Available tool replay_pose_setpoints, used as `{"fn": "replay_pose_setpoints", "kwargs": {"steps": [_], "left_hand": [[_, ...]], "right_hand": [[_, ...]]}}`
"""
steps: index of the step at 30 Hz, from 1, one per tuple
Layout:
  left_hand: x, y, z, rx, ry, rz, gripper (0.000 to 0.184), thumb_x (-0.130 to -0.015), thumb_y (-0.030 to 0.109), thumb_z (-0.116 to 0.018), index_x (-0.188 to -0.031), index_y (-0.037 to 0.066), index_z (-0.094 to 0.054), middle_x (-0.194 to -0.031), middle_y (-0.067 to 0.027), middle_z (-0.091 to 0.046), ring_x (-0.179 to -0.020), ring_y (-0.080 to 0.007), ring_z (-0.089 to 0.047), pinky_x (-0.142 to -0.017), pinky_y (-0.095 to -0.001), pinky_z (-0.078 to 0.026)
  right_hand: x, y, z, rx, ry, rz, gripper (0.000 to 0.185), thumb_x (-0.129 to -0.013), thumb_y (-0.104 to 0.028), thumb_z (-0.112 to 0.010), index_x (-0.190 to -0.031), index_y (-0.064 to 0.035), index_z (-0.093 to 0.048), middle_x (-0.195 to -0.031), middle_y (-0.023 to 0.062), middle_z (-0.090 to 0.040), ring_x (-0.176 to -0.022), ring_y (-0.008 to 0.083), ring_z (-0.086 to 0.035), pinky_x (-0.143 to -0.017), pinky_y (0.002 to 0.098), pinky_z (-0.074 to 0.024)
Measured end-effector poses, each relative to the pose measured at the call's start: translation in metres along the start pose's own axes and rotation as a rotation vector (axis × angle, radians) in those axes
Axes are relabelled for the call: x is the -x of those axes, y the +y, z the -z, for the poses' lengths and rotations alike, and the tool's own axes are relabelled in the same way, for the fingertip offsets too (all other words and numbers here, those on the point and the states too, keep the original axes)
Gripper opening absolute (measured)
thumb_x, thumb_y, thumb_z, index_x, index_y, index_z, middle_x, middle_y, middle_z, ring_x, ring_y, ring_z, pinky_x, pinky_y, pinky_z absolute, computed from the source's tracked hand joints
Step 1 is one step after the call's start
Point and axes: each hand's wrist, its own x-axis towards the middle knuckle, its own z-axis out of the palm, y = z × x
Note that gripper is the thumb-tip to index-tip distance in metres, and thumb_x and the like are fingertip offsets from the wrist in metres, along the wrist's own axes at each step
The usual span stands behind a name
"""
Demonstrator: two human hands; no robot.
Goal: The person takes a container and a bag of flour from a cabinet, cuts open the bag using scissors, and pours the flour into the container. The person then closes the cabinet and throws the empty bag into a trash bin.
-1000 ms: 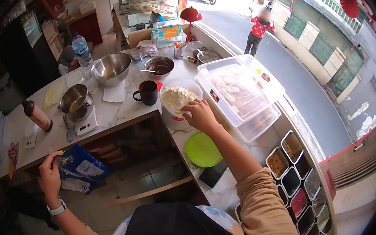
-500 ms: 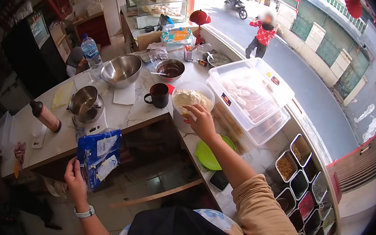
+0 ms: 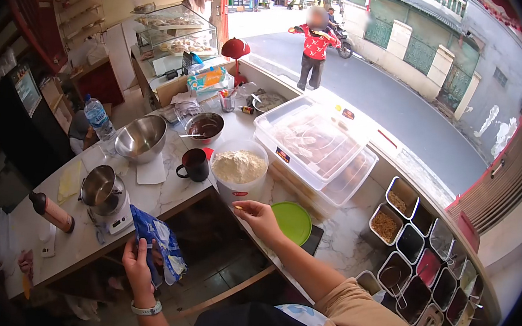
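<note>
In my left hand (image 3: 139, 265) is a blue plastic packet (image 3: 160, 245) with white printing, held by its edge in front of the counter. My right hand (image 3: 258, 219) is closed in a pinch, with a tiny yellow bit at the fingertips, too small to name. Just beyond that hand stands a white tub (image 3: 239, 186) heaped with flour (image 3: 239, 166). A round green lid (image 3: 291, 223) lies on the counter beside my right wrist.
Left of the tub are a dark mug (image 3: 194, 165), a bowl of chocolate (image 3: 206, 125) and a steel bowl (image 3: 141, 138). A smaller pot (image 3: 102, 186) sits on a scale (image 3: 121, 213). Clear boxes (image 3: 314, 140) and topping containers (image 3: 387, 226) line the right; a person (image 3: 315, 48) stands outside.
My right hand has drawn back from over the flour toward me, still pinched. The blue packet has tilted and shifted right with my left hand. The view has turned slightly.
</note>
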Motion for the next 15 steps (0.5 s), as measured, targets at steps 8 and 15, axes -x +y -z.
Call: {"fn": "replay_pose_setpoints", "kwargs": {"steps": [8, 15], "left_hand": [[0.007, 0.003, -0.014, -0.271, -0.192, 0.063, 0.03, -0.087, 0.01, -0.068, -0.114, -0.001, -0.058, -0.093, -0.0075, -0.066, -0.073, -0.0109, -0.06, -0.064, -0.0247, -0.047], [0.007, -0.005, -0.033, -0.681, -0.241, -0.091, 0.031, -0.078, 0.006, -0.073, -0.106, -0.003, -0.064, -0.096, -0.0156, -0.07, -0.087, -0.019, -0.065, -0.081, -0.031, -0.05]], "right_hand": [[0.062, 0.045, 0.017, -0.047, -0.048, -0.353, 0.033, -0.088, -0.019, -0.069, -0.117, -0.0024, -0.065, -0.1, 0.0003, -0.066, -0.091, 0.0076, -0.057, -0.084, 0.024, -0.0451], [0.072, 0.042, 0.02, -0.021, -0.082, -0.361, 0.037, -0.088, -0.017, -0.067, -0.121, -0.0003, -0.061, -0.102, 0.0018, -0.065, -0.092, 0.0083, -0.057, -0.085, 0.0247, -0.0452]]}}
